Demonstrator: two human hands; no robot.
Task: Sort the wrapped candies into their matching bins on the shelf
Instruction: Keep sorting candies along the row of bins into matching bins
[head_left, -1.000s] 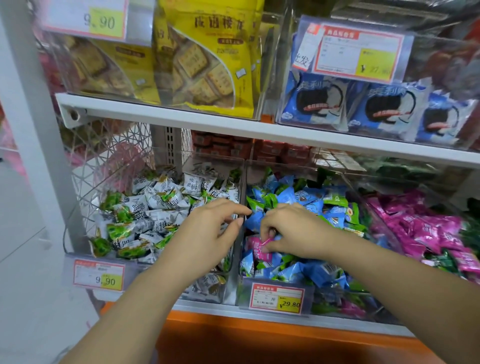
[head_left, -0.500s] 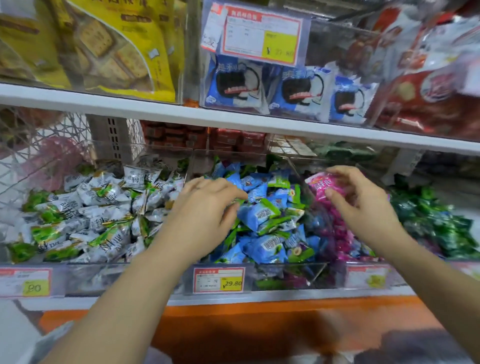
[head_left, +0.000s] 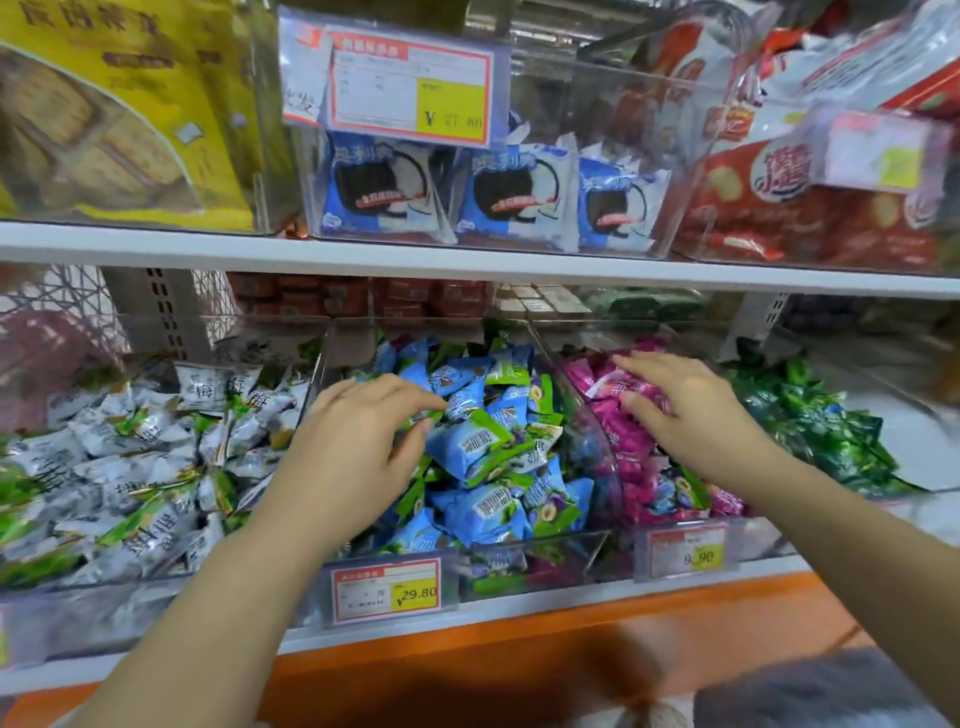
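Wrapped candies are lying heaped in a row of clear bins along the lower shelf, seen from the person's own viewpoint. Blue candies with green ends are filling the middle bin. The left hand is reaching into it palm down, its fingers loosely stretched, the thumb held apart, and the fingertips touching the blue wrappers without gripping any.

Pink candies are piling up in the next bin to the right. The right hand is resting flat on top of them with spread, straight fingers, holding nothing. Near the front of this pink pile, a blue-and-green stray candy is lying just beside the right wrist.

White-and-green candies are filling the bin on the far left, and dark green candies are sitting in the one on the far right.

A red-framed price tag reading 29.80 is hanging on the front of the blue bin, and a second tag reading 9.90 is hanging on the pink one.

Above, a white upper shelf is carrying more clear boxes: yellow cracker bags on the left, blue cookie packets in the middle, and blurred red packets on the right. An orange base panel is running below the lower shelf.
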